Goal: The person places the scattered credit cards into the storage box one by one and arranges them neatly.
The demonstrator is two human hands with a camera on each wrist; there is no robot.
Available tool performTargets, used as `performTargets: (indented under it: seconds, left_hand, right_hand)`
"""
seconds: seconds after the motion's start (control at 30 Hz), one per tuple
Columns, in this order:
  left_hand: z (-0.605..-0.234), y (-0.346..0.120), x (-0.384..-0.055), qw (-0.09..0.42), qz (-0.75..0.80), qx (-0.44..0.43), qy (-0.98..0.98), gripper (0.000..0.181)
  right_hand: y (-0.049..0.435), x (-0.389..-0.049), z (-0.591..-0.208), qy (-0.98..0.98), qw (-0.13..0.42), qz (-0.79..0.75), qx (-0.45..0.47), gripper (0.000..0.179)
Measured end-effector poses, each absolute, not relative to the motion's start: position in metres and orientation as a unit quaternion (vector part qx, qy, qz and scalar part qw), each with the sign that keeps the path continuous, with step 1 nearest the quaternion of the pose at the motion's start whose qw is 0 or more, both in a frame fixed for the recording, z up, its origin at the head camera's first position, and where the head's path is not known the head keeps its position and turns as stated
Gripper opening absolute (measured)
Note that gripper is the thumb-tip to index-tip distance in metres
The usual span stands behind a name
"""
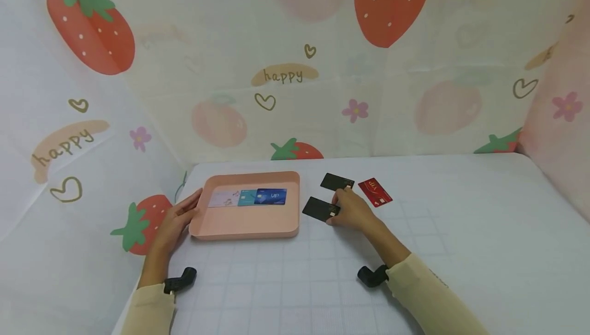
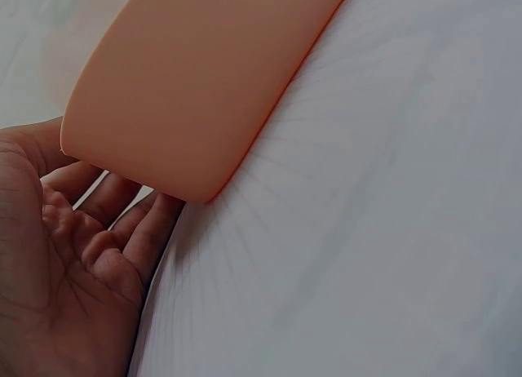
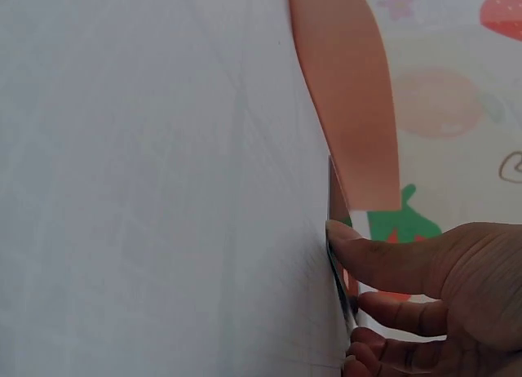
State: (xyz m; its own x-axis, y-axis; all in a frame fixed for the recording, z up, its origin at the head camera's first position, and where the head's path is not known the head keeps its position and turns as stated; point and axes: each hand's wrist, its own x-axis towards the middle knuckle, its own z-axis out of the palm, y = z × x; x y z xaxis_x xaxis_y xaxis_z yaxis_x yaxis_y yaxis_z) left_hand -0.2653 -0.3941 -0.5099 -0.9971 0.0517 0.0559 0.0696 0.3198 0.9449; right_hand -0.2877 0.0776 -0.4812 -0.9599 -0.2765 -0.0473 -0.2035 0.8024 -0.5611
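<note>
A pink tray [image 1: 244,226] lies on the table, with a pale floral card [image 1: 222,199], a teal card [image 1: 247,197] and a blue VIP card [image 1: 272,196] in a row inside. My left hand [image 1: 174,225] rests against the tray's left end, fingers extended along its wall; the left wrist view shows them by the tray's corner. Between thumb and fingers, my right hand [image 1: 352,209] pinches a black card [image 1: 319,208] just right of the tray. In the right wrist view that card [image 3: 336,267] is seen nearly edge-on. Behind the hand lies another black card [image 1: 335,181].
A red VIP card [image 1: 375,192] lies right of the black cards. The table has a white cloth [image 1: 276,284] with a faint grid. A strawberry-print curtain [image 1: 392,68] stands behind it and along the sides. Each wrist wears a black camera mount.
</note>
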Motion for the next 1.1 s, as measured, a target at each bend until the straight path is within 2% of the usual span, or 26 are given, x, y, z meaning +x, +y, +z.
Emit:
performTargets:
  seconds: [1.1]
  left_hand:
    - [-0.5091,-0.3934,-0.2644,0.001,-0.595,-0.034,-0.803,0.053]
  right_hand:
    - [0.0771,-0.2851,-0.4775,0.944,0.082,-0.296,-0.124,0.049]
